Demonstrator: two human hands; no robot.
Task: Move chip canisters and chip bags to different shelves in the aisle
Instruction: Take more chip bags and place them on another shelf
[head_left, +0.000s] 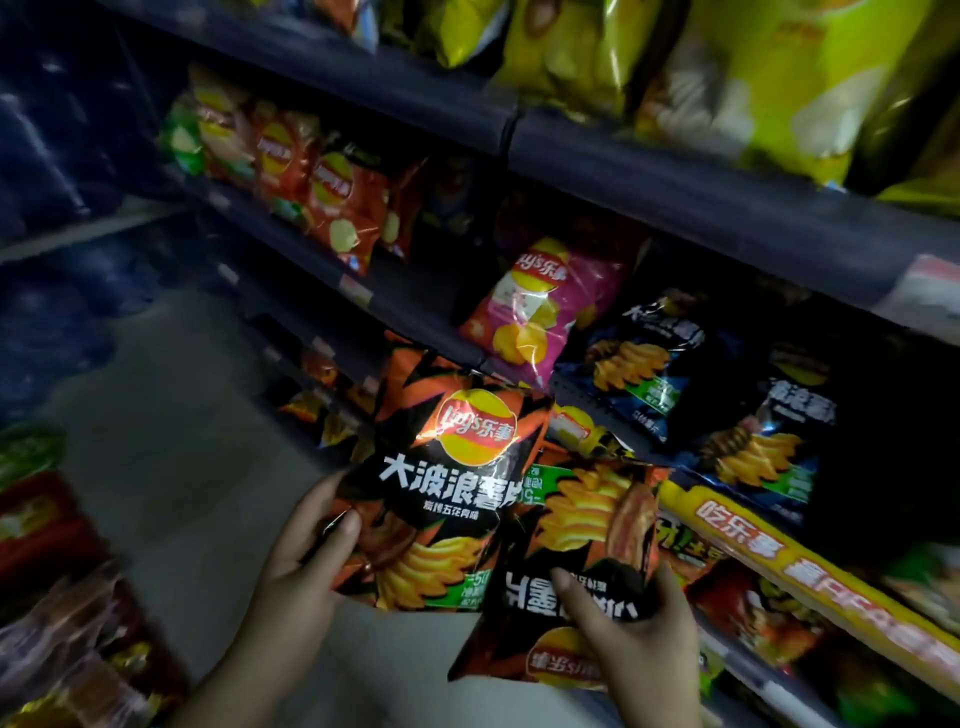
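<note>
My left hand (306, 551) grips the lower left edge of an upright black-and-orange chip bag (447, 483) held in front of the shelves. My right hand (634, 618) holds a second black-and-orange chip bag (571, 561), turned upside down, just right of and partly behind the first. Both bags hang in the air over the aisle floor, below the shelf with a pink chip bag (535, 306) and black-and-blue chip bags (639, 364). No canisters are visible.
Dark shelves (675, 182) run diagonally from upper left to lower right. Yellow-green bags (779, 78) fill the top shelf, red bags (332, 197) the middle left. A yellow shelf strip (810, 571) borders the lower shelf. More bags (52, 571) sit at the left; grey floor (171, 415) lies between.
</note>
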